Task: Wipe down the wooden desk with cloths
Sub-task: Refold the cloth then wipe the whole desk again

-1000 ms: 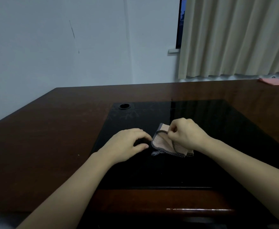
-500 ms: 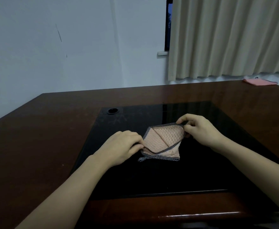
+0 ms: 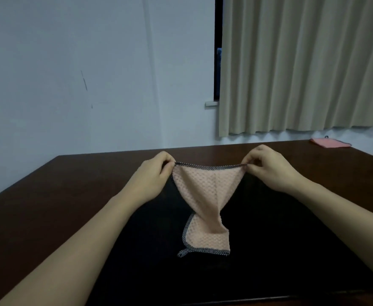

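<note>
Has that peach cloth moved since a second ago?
Yes. The peach cloth was folded on the dark desk panel; it now hangs unfolded, top edge lifted above the panel.

Beige curtain [image 3: 302,62], pale wall [image 3: 70,74], dark window strip [image 3: 218,51]

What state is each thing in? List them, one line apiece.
peach cloth: unfolded, held up by its top corners, top edge taut, lower end twisted, hanging toward the dark inset.
left hand: pinches the cloth's top left corner.
right hand: pinches the top right corner.
wooden desk: dry-looking, glossy, dark inset in the middle.
pink cloth: lies flat, untouched, at the far right edge.
curtain: drawn across the window.
</note>
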A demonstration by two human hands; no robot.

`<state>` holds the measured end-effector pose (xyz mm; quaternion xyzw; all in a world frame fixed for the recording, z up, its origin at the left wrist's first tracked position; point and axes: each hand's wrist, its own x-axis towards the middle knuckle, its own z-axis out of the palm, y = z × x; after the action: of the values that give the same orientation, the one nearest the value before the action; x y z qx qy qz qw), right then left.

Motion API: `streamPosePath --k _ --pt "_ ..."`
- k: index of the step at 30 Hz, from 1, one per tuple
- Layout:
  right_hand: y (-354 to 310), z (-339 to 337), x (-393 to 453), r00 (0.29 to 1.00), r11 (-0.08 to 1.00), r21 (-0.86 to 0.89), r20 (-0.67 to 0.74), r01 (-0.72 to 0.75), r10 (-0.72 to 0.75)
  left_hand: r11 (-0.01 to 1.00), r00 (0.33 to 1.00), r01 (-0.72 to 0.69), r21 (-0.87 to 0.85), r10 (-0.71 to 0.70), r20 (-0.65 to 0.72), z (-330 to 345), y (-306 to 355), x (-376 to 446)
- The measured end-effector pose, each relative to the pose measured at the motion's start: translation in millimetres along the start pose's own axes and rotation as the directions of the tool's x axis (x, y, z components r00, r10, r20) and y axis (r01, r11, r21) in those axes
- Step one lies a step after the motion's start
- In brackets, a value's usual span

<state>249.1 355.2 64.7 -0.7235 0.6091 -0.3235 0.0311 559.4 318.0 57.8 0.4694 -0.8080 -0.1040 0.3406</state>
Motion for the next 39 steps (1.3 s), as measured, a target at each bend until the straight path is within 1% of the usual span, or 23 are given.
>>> streamPosePath --k 3,6,10,13,18,23,26,28,32,35,37,39 --pt "-1 -28 14 0.999 0.996 0.075 -0.005 -0.041 0.042 1.000 0.999 -0.010 -0.027 0.008 -0.048 -18 9 20" --pt "-9 -52 24 0.999 0.990 0.141 -0.029 -0.030 0.034 0.999 0.995 -0.025 -0.031 0.022 -0.095 -30 23 40" --pt "-23 -77 40 0.995 0.978 0.209 -0.096 0.001 0.019 0.992 0.987 -0.018 -0.126 -0.002 -0.159 -49 40 68" --pt "-28 -91 56 0.994 0.955 0.298 -0.106 0.005 0.028 0.990 0.982 -0.052 -0.135 0.026 -0.189 -63 48 83" --pt "-27 -99 73 0.990 0.964 0.265 -0.137 0.025 0.013 0.992 0.978 -0.086 -0.092 0.066 -0.198 -64 45 101" --pt "-15 -91 78 0.996 0.963 0.268 -0.087 -0.010 0.035 0.993 0.983 -0.083 -0.084 0.067 -0.173 -48 31 112" --pt "2 -78 82 0.998 0.962 0.271 -0.040 -0.043 0.056 0.995 0.989 -0.067 -0.078 0.057 -0.135 -31 16 117" --pt "17 -66 88 0.997 0.963 0.260 -0.017 -0.074 0.081 0.995 0.994 -0.056 -0.082 0.048 -0.098 -15 4 122" --pt "55 -33 105 0.990 0.974 0.184 0.055 -0.134 0.126 0.996 1.000 -0.009 -0.092 0.008 -0.015 24 -19 142" --pt "86 -8 124 0.979 0.970 0.150 0.102 -0.191 0.177 0.998 0.999 0.020 -0.055 -0.018 0.038 55 -44 161" --pt "104 8 135 0.973 0.966 0.144 0.111 -0.216 0.201 0.999 0.998 0.041 -0.016 -0.040 0.054 74 -58 174" --pt "118 22 144 0.972 0.969 0.112 0.116 -0.218 0.206 0.998 0.997 0.059 0.010 -0.059 0.042 91 -67 187"
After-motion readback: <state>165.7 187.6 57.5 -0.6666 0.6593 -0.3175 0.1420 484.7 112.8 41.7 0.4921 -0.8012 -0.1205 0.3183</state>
